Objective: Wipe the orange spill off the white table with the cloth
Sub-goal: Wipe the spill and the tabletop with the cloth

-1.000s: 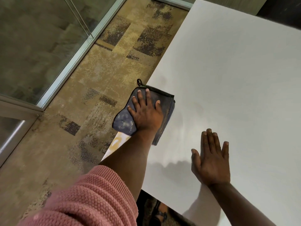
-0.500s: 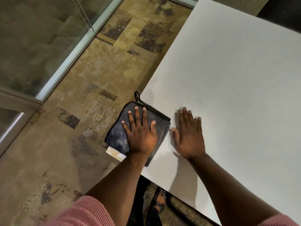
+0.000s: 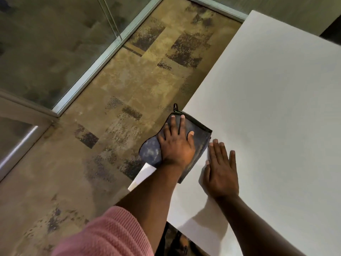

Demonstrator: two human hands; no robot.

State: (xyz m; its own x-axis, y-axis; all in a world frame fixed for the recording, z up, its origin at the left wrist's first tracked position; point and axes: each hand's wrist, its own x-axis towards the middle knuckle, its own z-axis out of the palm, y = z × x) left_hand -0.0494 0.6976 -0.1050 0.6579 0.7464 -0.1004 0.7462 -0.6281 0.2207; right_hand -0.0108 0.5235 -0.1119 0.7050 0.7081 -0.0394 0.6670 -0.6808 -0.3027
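Observation:
A dark blue-grey cloth (image 3: 150, 150) with a small hanging loop lies over the left edge of the white table (image 3: 276, 108), near its front corner, and part of it overhangs the edge. My left hand (image 3: 177, 145) presses flat on the cloth with the fingers spread. Just to the right of the cloth, my right hand (image 3: 220, 170) rests palm down on the bare tabletop, its fingertips almost touching the cloth's edge. The bare table corner (image 3: 144, 174) below the cloth looks white, with no orange mark showing. Whatever lies under the cloth is hidden.
Patterned brown carpet (image 3: 129, 85) runs along the table's left side. A glass partition (image 3: 46, 52) with a metal frame (image 3: 103, 58) stands further left. A shoe (image 3: 181, 242) shows under the table's front edge.
My left hand slid the cloth along the table's left edge, over the corner area where an orange mark showed a second ago. My right hand moved left and now lies beside the cloth.

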